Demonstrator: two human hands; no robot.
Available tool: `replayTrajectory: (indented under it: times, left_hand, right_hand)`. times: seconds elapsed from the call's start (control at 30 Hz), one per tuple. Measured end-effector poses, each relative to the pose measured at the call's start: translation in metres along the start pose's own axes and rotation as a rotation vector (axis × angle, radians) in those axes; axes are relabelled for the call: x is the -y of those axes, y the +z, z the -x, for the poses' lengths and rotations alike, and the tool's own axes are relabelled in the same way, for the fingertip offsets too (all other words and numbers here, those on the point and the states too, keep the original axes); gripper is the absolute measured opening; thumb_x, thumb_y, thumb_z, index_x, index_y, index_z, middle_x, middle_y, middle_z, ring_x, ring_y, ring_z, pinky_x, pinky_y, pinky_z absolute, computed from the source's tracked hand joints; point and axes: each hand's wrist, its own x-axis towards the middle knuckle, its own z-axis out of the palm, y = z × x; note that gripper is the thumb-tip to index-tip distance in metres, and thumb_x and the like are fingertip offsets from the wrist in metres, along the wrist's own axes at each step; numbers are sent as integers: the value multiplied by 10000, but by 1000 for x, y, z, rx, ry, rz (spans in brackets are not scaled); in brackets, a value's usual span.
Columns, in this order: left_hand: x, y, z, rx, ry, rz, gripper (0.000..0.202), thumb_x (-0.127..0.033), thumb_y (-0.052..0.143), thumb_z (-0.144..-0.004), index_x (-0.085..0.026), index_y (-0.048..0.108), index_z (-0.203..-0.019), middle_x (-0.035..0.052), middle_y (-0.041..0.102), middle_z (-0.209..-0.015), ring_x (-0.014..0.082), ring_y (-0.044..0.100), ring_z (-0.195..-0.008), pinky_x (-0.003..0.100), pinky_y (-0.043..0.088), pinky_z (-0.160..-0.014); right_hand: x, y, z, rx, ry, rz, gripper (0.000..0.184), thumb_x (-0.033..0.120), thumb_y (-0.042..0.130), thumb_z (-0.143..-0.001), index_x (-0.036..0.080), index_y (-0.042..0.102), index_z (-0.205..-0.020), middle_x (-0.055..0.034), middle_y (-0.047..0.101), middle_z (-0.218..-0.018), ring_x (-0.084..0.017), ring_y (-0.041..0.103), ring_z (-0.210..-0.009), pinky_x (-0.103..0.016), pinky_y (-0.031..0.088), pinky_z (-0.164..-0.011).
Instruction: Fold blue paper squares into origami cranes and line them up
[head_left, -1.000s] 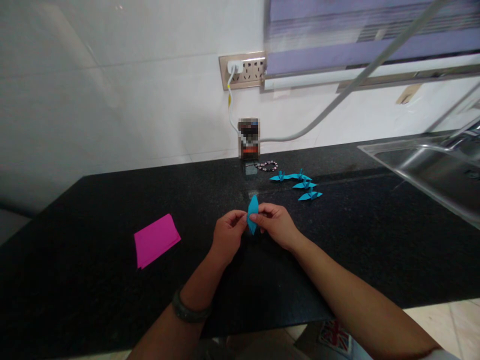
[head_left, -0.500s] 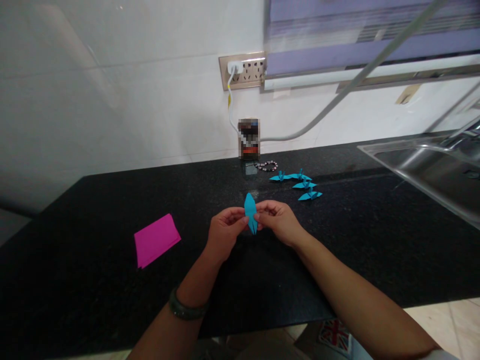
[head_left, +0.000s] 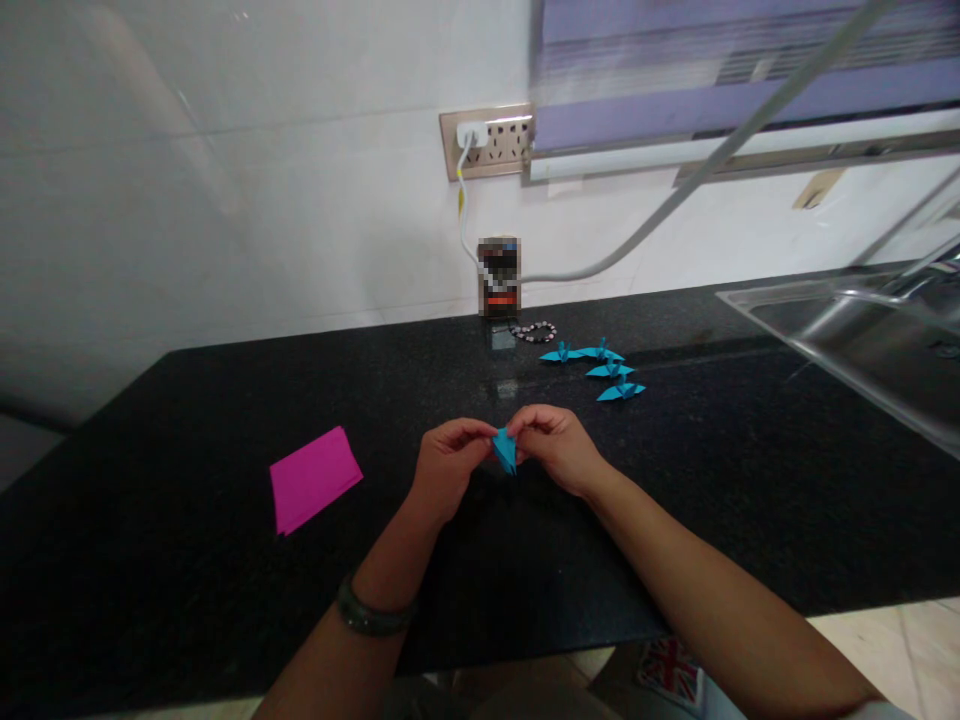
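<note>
A small piece of folded blue origami paper (head_left: pixel 505 452) is pinched between my two hands, just above the black countertop. My left hand (head_left: pixel 451 462) grips its left edge between thumb and fingers. On the opposite edge, my right hand (head_left: pixel 558 447) holds it the same way. The paper's top is folded down, and two narrow points show at its lower end. Beyond my right hand stand several finished blue paper cranes (head_left: pixel 611 370), close together. To the left of my left hand lies a stack of pink paper squares (head_left: pixel 315 480).
A blurred-out upright device (head_left: pixel 499 278) leans near the wall, with a beaded strap (head_left: pixel 535 332) beside it. Its white cable (head_left: pixel 464 210) runs up to a wall socket (head_left: pixel 487 143). A steel sink (head_left: pixel 885 330) is set into the black countertop (head_left: pixel 225 400) at right. A grey hose (head_left: pixel 675 195) crosses the wall.
The upper part of the blue paper has been folded down, so it looks much shorter. My fingers have moved to its upper edge. The cranes and pink paper stay put.
</note>
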Motion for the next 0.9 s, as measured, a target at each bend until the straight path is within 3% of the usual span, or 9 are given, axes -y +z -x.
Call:
replayTrajectory:
  times: [0.1,0.2,0.3,0.43,0.63,0.9]
  left_hand:
    - [0,0,-1,22,-75,73,188,-264,578,-715,-164,639,-861,23,648,-690,139,599,-610,305,488,-628]
    - [0,2,-1,32,-114,34,209,-312,609,-702,-133,637,-807,35,650,-681,140,599,-607,304,485,-633]
    - [1,3,-2,-3,-83,-12,212,-298,664,-653,-127,639,-775,35,655,-690,145,604,-634,301,482,-655]
    - [2,2,-2,-97,18,-145,194,-302,657,-658,-145,650,-770,27,649,-690,137,583,-632,274,462,-634]
    - [3,1,0,-158,168,-361,148,-301,645,-664,-177,655,-745,12,636,-689,131,555,-625,234,423,-594]
    - [8,12,4,-37,128,-325,200,-335,534,-762,-165,602,-843,14,605,-694,123,538,-618,226,410,-582]
  right_hand:
    - [2,-1,-1,-17,-51,50,8,172,597,-654,167,603,-656,19,590,-637,-82,530,-527,-227,452,-508]
    - [2,-3,-1,-10,-130,134,19,177,596,-667,167,609,-659,1,590,-722,-89,533,-577,-234,451,-535]
    - [2,-2,-1,-3,-148,173,63,222,584,-704,166,612,-708,-10,584,-741,-93,537,-600,-238,457,-556]
    - [3,2,-1,-33,-43,95,249,318,584,-720,180,567,-927,8,577,-697,-86,532,-548,-235,462,-518]
    - [0,2,-1,27,-34,266,202,348,608,-701,154,580,-748,18,552,-619,-64,479,-477,-191,398,-440]
    - [-1,2,2,-109,-100,324,184,340,590,-723,158,603,-700,15,552,-555,-77,457,-457,-205,367,-435]
